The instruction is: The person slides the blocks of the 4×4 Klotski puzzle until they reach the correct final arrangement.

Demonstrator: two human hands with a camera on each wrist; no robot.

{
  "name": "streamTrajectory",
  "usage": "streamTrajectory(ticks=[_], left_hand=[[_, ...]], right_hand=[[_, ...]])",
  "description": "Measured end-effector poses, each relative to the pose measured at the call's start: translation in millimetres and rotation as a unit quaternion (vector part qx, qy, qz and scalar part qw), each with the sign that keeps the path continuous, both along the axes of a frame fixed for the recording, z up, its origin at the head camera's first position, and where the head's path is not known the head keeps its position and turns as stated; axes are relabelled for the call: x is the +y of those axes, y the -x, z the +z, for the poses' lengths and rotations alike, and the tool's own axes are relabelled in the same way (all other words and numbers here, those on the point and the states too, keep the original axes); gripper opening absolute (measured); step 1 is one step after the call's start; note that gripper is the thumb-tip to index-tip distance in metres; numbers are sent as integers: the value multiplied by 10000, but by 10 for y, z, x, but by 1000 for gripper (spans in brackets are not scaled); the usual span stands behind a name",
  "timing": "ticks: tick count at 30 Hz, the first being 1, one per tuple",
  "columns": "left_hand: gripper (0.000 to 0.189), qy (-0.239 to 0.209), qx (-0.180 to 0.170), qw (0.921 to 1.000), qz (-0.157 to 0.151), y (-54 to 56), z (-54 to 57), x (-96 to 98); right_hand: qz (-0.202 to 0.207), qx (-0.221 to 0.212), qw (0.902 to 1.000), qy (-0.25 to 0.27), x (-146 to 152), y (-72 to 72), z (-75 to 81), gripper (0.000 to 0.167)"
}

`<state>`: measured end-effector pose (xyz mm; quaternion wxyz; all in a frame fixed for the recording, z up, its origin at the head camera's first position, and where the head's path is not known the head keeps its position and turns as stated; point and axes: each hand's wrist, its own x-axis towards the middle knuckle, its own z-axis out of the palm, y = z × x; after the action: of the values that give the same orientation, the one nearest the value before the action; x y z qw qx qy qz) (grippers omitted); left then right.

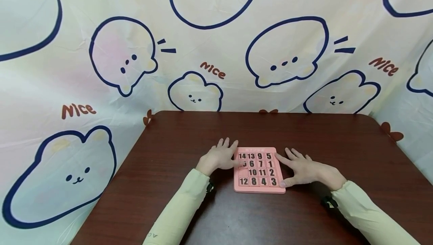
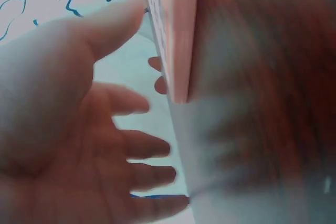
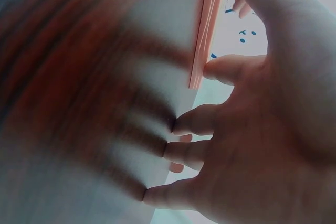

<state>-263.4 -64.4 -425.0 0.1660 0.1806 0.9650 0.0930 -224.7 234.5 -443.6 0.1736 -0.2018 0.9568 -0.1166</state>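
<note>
A pink sliding number puzzle [image 1: 260, 189] lies flat on the dark wooden table, its numbered tiles facing up. The top row reads 14, 13, 9, 5, and a vacant slot shows at the left of the third row. My left hand [image 1: 218, 158] is at the puzzle's left side, thumb stretched over the leftmost tile of the second row and partly covering its number. The other left fingers extend beyond the puzzle's edge. On the right side, my right hand [image 1: 302, 170] spreads its fingers, with the index fingertip at the upper right edge and the thumb at the lower right corner.
The brown table [image 1: 189, 128] reaches back to a pale cloth backdrop [image 1: 233, 46] printed with blue-outlined cartoon bears. Both forearms, in light sleeves [image 1: 182, 203], come in from the front edge. A dark strap [image 1: 329, 202] shows at the right wrist.
</note>
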Motion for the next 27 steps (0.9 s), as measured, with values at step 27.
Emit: streamTrajectory(ticks=[27], left_hand=[[89,150,-214,9992,301,70,-9,17]], right_hand=[[33,37,10000,4,-3,-12,-3,110]])
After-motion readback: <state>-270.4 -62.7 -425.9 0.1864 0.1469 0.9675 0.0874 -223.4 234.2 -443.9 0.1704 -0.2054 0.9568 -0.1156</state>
